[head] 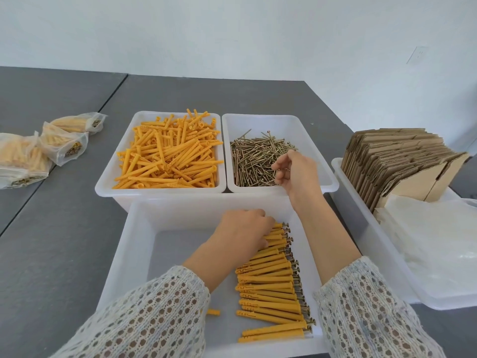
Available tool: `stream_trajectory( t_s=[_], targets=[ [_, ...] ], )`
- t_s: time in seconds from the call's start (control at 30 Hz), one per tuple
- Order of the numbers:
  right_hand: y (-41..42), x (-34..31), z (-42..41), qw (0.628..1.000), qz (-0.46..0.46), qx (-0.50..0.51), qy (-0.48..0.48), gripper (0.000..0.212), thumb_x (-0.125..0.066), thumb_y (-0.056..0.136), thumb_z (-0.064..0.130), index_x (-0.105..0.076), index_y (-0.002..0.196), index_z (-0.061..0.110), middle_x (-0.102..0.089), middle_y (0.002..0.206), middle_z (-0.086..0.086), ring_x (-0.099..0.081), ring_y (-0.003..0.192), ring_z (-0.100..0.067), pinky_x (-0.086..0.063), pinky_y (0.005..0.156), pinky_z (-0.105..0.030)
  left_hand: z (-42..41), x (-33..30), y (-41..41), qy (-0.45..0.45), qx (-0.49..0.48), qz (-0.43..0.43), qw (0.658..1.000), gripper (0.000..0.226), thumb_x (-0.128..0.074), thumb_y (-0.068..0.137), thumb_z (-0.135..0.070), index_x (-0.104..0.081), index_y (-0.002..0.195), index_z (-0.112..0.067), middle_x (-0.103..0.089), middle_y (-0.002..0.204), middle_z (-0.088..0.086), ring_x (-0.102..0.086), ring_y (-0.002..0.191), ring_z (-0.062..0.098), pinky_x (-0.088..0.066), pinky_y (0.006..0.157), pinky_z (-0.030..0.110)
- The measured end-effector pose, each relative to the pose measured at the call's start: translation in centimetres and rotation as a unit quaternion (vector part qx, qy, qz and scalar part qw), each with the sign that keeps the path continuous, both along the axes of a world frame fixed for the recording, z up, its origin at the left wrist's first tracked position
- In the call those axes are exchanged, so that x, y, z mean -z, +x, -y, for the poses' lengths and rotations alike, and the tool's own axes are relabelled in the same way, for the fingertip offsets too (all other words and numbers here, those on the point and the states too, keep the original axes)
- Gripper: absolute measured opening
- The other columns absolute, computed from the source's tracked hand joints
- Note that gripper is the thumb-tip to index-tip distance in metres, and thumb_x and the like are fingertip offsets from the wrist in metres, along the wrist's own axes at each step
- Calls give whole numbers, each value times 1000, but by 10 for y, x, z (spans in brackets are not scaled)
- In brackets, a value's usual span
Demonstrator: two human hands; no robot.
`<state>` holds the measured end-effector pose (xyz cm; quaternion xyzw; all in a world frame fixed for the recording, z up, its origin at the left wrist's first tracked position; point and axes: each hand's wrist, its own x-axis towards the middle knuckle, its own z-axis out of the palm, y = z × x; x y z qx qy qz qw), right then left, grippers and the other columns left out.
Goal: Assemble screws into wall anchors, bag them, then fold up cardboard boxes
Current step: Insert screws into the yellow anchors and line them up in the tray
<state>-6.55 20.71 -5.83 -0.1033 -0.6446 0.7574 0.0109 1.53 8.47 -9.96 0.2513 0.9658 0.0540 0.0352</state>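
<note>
Right hand pinching screws in bin, left hand curled on assembled anchors

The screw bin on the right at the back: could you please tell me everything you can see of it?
The screw bin is a white, translucent-looking plastic tub, rectangular with rounded corners, sitting upright beside the anchor bin. A loose heap of brassy screws fills its near half. The right hand reaches in, fingers curled at the pile.

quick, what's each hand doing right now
left hand: fingers curled on the assembled anchors.
right hand: pinching screws.
</note>
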Motion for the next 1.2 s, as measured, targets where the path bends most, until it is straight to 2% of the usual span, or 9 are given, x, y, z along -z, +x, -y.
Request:
stream_trajectory(
  t_s=[0.17, 0.23, 0.4, 0.47, 0.57, 0.7, 0.87, 1.07, 1.2],
  targets=[
    [-2, 3, 1, 999, -16, 6, 39, 29, -38, 95, 7, -58, 74, 6, -61, 62, -7, -49, 48, -14, -44, 48, -25, -4, 4, 0, 41, 5, -6, 999, 25, -59, 96, -39, -51, 106, -18, -51, 103, 0, -58, 93, 24, -48, 72, 38],
    [-5, 10, -1, 980, -59, 38, 184, 27, -38, 94, 6, -60, 78, 5, -62, 68, -8, -52, 58, -17, -47, 54, -29, -2, 3, -1, 69, 12, -35, 997, 25, -58, 97, -40, -52, 109, -19, -53, 104, -2, -56, 96, 21, -48, 70, 38],
    [-9, 28, -5, 778, -63, -36, 624, 29, -39, 98, 25, -59, 117, 15, -60, 118, -10, -51, 109, -31, -41, 94, -43, 24, -13, -13, 186, -17, -270, 945, 13, -52, 97, -28, -62, 93, -21, -61, 89, -7, -55, 86, 16, -48, 56, 31],
    [-13, 26, 0, 723, 6, -104, 682, 39, -30, 98, 31, -56, 124, 18, -57, 128, -12, -48, 118, -34, -34, 104, -49, 44, -15, -21, 189, -81, -325, 923, 10, -55, 94, -21, -65, 95, -19, -63, 92, -5, -55, 88, 19, -46, 58, 28],
    [-18, 21, 4, 695, 65, -164, 697, 47, -23, 97, 32, -54, 129, 17, -47, 140, -13, -45, 125, -35, -28, 110, -54, 70, -11, -28, 152, -231, -292, 916, 19, -59, 91, -20, -65, 109, -17, -62, 106, 3, -54, 102, 28, -47, 75, 40],
    [-20, 19, 2, 689, 90, -182, 696, 47, -25, 96, 34, -48, 133, 19, -45, 142, -15, -43, 126, -35, -31, 108, -52, 77, -8, -30, 143, -347, -234, 897, 31, -54, 92, -28, -53, 123, -22, -60, 109, 4, -52, 103, 29, -39, 78, 41],
    [-20, 15, 6, 699, 97, -186, 684, 35, -28, 93, 31, -55, 112, 19, -62, 112, -7, -55, 106, -30, -37, 99, -42, 78, -7, -34, 173, -344, -198, 901, 40, -53, 94, -28, -43, 132, -25, -62, 107, 3, -51, 104, 30, -40, 79, 41],
    [-15, 24, 3, 757, 4, -87, 648, 23, -39, 92, 24, -44, 71, 16, -45, 63, 3, -43, 61, -20, -35, 79, -38, 77, -8, -36, 168, -328, -223, 903, 24, -53, 94, -21, -50, 117, -23, -62, 107, -3, -52, 100, 25, -28, 80, 37],
    [-13, 24, 4, 791, -47, -18, 610, 23, -43, 92, 18, -43, 70, 17, -42, 59, 5, -40, 58, -18, -39, 91, -41, 79, -8, -37, 188, -332, -204, 902, 13, -53, 94, -16, -57, 104, -22, -67, 92, -5, -52, 88, 23, -30, 75, 36]
  ],
)
